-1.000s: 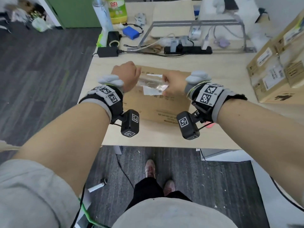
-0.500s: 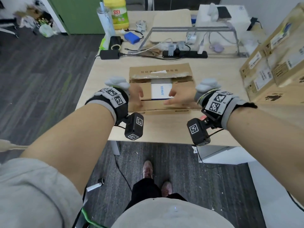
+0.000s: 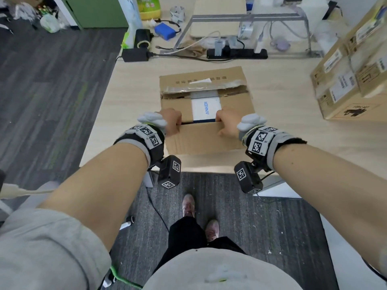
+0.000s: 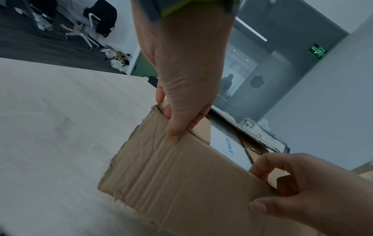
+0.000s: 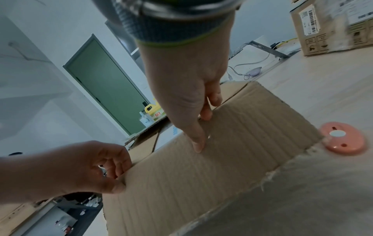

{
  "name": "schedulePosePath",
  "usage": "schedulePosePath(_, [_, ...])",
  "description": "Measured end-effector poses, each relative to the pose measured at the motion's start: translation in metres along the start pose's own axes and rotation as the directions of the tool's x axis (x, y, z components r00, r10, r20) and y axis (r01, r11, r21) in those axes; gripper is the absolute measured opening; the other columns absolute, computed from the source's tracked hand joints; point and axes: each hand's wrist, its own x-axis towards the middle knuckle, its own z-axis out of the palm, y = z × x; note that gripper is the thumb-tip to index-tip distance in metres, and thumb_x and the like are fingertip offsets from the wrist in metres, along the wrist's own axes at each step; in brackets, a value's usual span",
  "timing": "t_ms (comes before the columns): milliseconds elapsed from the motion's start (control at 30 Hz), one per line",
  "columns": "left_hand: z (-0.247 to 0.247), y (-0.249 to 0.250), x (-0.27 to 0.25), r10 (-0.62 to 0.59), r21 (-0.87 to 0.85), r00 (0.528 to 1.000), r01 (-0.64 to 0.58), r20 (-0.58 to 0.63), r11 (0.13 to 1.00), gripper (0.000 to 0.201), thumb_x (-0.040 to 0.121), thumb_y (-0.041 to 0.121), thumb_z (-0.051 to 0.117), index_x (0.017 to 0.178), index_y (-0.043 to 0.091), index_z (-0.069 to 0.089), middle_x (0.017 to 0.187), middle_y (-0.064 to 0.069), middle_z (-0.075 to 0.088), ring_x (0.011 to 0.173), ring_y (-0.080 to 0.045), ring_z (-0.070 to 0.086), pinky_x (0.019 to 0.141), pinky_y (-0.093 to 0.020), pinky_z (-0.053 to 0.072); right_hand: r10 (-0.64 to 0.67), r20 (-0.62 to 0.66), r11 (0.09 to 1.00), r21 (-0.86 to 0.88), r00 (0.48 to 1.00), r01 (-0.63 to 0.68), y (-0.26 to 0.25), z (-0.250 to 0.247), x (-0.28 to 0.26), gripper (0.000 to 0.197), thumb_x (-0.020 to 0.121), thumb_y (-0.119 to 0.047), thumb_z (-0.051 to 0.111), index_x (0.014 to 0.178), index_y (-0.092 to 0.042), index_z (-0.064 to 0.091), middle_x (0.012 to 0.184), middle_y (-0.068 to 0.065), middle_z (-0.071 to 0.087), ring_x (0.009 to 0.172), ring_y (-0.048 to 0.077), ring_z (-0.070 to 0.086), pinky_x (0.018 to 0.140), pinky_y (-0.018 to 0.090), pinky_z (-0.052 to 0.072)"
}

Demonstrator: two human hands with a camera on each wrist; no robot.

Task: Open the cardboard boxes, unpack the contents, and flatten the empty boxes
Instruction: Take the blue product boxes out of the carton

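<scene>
**Ana:** Head view first: where does the cardboard box [image 3: 206,105] sit, and what's got hold of it?

**Ben:** It lies on the wooden table [image 3: 282,84], close to the near edge, straight in front of the person. The far flap [image 3: 202,78] is thrown back with torn tape along it. The near flap [image 3: 201,139] is the one being worked. The left hand [image 3: 170,124] grasps the flap's free edge toward its left end, and the right hand [image 3: 227,124] grasps it toward the right end.

**Ana:** Properly gripped, or just resting?

**Ben:** Gripped. In the left wrist view the left thumb [image 4: 173,132] lies on the flap's outer face and the fingers tuck under the edge. The right wrist view shows the same on the other side.

**Ana:** And the contents?

**Ben:** A white Anker box [image 3: 206,108] lies inside, showing between two brown inner flaps. It sits just beyond the gripped edge, on the far side of both hands, midway between them.

**Ana:** So what does the next move turn on?

**Ben:** I'd judge the flap's hinge. It runs left to right along the box's near side, so the edge must swing toward the person. Both hands look about equally near the white box.
</scene>
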Motion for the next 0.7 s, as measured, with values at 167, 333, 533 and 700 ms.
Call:
schedulePosePath(167, [0.001, -0.006, 0.004, 0.112, 0.071, 0.993, -0.114, 0.029, 0.991, 0.016, 0.090, 0.016, 0.060, 0.103, 0.014, 0.069, 0.112, -0.003, 0.063, 0.092, -0.024, 0.060, 0.065, -0.021, 0.040, -0.049, 0.074, 0.999, 0.028, 0.996, 0.047, 0.002, 0.000, 0.003, 0.021, 0.082, -0.017, 0.073, 0.097, -0.007, 0.061, 0.101, 0.008, 0.063, 0.083, 0.022, 0.056, 0.068, 0.027, 0.040])
schedulePosePath(333, [-0.011, -0.011, 0.017, 0.114, 0.006, 0.989, -0.115, 0.093, 0.993, 0.028, 0.091, 0.034, 0.060, 0.097, 0.009, 0.071, 0.095, -0.004, 0.068, 0.085, -0.021, 0.062, 0.069, -0.026, 0.047, -0.070, 0.163, 0.997, 0.053, 0.984, 0.063, 0.006, -0.013, 0.009, 0.024, 0.072, -0.030, 0.081, 0.081, -0.015, 0.064, 0.082, -0.004, 0.064, 0.077, 0.019, 0.062, 0.068, 0.031, 0.050])
schedulePosePath(533, [-0.016, -0.007, 0.031, 0.040, -0.178, 0.985, -0.071, -0.170, 0.981, 0.032, 0.100, 0.026, 0.042, 0.126, 0.010, 0.051, 0.109, -0.011, 0.064, 0.085, -0.023, 0.055, 0.066, -0.027, 0.035, 0.036, -0.011, 0.967, 0.254, 0.999, -0.032, 0.005, -0.038, 0.020, 0.026, 0.088, -0.029, 0.057, 0.102, -0.010, 0.067, 0.095, 0.006, 0.069, 0.085, 0.022, 0.065, 0.081, 0.034, 0.053])
schedulePosePath(700, [-0.022, -0.010, 0.035, 0.078, -0.045, 0.980, -0.088, -0.183, 0.995, 0.045, 0.101, 0.023, 0.031, 0.145, 0.019, 0.034, 0.124, -0.011, 0.060, 0.101, -0.030, 0.061, 0.070, -0.031, 0.039, 0.072, -0.007, 0.991, 0.109, 0.997, -0.071, 0.010, -0.041, 0.028, 0.008, 0.089, -0.015, 0.048, 0.084, -0.010, 0.046, 0.083, 0.007, 0.050, 0.079, 0.027, 0.049, 0.052, 0.029, 0.029])
